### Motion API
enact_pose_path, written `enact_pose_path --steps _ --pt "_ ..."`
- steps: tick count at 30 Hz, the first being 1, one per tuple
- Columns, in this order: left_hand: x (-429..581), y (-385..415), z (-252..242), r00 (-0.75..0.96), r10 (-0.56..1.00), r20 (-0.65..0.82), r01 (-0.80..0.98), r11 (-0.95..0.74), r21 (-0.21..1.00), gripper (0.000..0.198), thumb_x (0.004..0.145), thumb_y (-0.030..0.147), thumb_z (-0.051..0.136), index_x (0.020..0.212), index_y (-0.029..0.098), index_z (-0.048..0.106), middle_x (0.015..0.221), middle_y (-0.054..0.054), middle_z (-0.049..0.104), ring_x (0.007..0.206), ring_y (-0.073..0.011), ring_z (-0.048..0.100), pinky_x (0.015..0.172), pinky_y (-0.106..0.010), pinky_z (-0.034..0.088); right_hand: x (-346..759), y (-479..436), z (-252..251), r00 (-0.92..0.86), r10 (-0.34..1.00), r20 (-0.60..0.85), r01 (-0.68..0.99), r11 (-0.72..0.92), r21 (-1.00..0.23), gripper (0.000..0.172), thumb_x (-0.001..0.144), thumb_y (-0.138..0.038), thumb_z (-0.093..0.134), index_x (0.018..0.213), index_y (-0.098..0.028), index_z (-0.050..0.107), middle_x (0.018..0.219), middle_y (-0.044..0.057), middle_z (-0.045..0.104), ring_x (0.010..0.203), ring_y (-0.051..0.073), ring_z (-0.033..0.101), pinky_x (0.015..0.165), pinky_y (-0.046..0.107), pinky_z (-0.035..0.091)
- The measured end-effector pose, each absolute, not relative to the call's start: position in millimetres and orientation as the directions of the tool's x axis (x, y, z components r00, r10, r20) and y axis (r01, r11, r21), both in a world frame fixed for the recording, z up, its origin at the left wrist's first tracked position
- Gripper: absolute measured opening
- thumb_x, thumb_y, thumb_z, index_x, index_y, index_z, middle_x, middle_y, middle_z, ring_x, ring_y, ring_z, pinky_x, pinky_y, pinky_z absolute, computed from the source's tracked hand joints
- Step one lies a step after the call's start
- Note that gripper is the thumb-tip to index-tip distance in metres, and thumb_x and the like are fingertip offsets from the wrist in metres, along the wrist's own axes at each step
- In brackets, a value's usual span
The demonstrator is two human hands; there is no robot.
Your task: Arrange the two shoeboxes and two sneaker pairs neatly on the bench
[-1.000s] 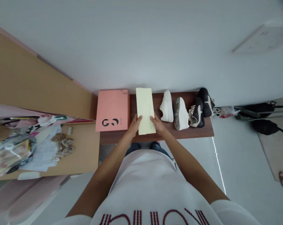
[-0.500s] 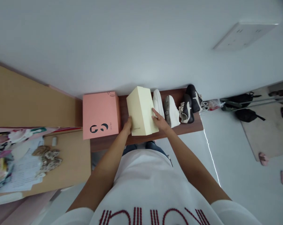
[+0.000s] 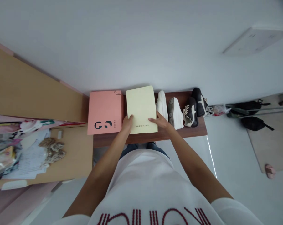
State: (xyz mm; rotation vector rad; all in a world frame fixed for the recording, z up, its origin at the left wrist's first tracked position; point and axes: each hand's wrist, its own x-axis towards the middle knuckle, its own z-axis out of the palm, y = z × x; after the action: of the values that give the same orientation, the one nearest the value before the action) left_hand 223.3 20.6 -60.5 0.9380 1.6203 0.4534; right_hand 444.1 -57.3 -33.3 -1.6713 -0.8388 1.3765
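Observation:
A pale yellow shoe box (image 3: 141,107) lies flat on a dark wooden shelf (image 3: 179,135), its wide lid facing up. My left hand (image 3: 126,123) grips its near left corner, and my right hand (image 3: 160,121) holds its near right edge. A pink shoe box (image 3: 105,111) sits just to the left of it, almost touching. To the right stand a pair of white sneakers (image 3: 171,111), the nearer one beside my right hand, and beyond them a pair of black sneakers (image 3: 194,107).
A light wooden desk (image 3: 73,156) at the left carries papers and packets (image 3: 19,153). A white wall runs behind the shelf. On the floor at right lie dark bags (image 3: 249,114), a mat (image 3: 270,140) and a pink slipper (image 3: 269,171).
The yellow box stood on its narrow side a second ago; both hands have tipped it over flat, and it now lies closer to the pink box.

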Motion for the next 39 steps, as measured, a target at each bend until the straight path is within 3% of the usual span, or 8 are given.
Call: enact_pose_path --steps 4,10,18,28,39 --pt "224.2 26.2 -48.7 -0.032 0.768 -0.64 0.328 0.613 0.719 0.04 0.097 0.04 0.057 0.128 0.016 0.062 0.133 -0.018 0.068 0.12 -0.0291 0.068 0.101 -0.04 0.054 441.8 -48.3 -47.5 0.074 0.883 -0.463 -0.062 -0.459 -0.886 0.089 0.072 -0.053 0.086 0.148 -0.021 0.051 0.145 0.013 0.063 0.134 0.033 0.059 0.115 0.053 0.048" --pt "226.0 27.2 -45.0 -0.042 0.77 -0.637 0.33 0.612 0.718 0.038 0.099 0.034 0.053 0.131 0.016 0.061 0.131 -0.016 0.07 0.116 -0.0263 0.069 0.095 -0.036 0.056 444.7 -38.5 -62.3 0.046 0.844 -0.534 -0.054 -0.532 -0.845 0.082 0.07 -0.051 0.089 0.138 -0.018 0.055 0.142 0.017 0.064 0.129 0.033 0.063 0.108 0.053 0.053" --pt "224.3 33.7 -51.2 -0.056 0.757 -0.651 0.376 0.62 0.688 0.041 0.099 0.033 0.048 0.135 0.016 0.06 0.131 -0.017 0.069 0.117 -0.0284 0.068 0.095 -0.039 0.056 442.7 -30.4 -63.7 0.004 0.776 -0.631 -0.047 -0.63 -0.775 0.084 0.073 -0.048 0.088 0.144 -0.023 0.05 0.139 0.017 0.065 0.119 0.033 0.068 0.097 0.059 0.059" --pt "223.5 39.3 -58.1 -0.076 0.752 -0.655 0.484 0.602 0.636 0.046 0.098 0.033 0.047 0.139 0.016 0.056 0.131 -0.017 0.068 0.117 -0.0301 0.066 0.094 -0.04 0.055 440.3 -24.4 -74.5 0.001 0.762 -0.647 -0.055 -0.646 -0.761 0.086 0.073 -0.048 0.088 0.145 -0.022 0.05 0.136 0.018 0.067 0.118 0.033 0.068 0.096 0.059 0.059" --pt "227.3 39.8 -62.1 -0.117 0.755 -0.645 0.446 0.62 0.645 0.043 0.097 0.029 0.046 0.137 0.016 0.057 0.131 -0.017 0.068 0.121 -0.0294 0.066 0.102 -0.041 0.054 439.3 -22.2 -93.7 0.01 0.81 -0.587 -0.033 -0.586 -0.81 0.088 0.074 -0.053 0.085 0.146 -0.019 0.048 0.139 0.02 0.065 0.121 0.033 0.068 0.102 0.06 0.056"
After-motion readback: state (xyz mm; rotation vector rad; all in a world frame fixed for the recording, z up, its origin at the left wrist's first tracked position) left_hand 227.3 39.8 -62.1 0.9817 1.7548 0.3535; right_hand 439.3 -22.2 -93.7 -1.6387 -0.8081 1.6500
